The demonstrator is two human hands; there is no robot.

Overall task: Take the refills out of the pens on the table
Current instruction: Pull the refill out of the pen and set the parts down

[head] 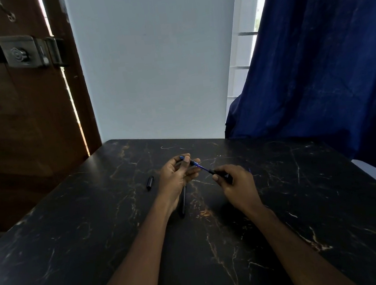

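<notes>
So the pen (199,166) is up off the tabletop (282,201) right now, held between both hands roughly over the middle of it, running from about 10 o'clock down to 4 o'clock. The blue middle stretch shows between the hands, dark parts at each end.

Left hand (179,175) has its fingers curled around the far end, thumb pressed on top near the blue tip. Right hand (236,183) is pinching the dark near end between thumb and fingertips. Looks to me like the unscrew or pull-apart step, though I honestly can't tell if the two halves have separated yet.

If I were doing it: keep the left hand still as the anchor, twist with the right only, and pull straight along the pen's line so the thin refill doesn't bend or ping off.

Around it: a small black cap (150,183) lies on the tabletop at 9 o'clock from the left hand, and another dark pen (184,203) lies just under the left wrist, toward 6 o'clock. That one's probably next.
</notes>
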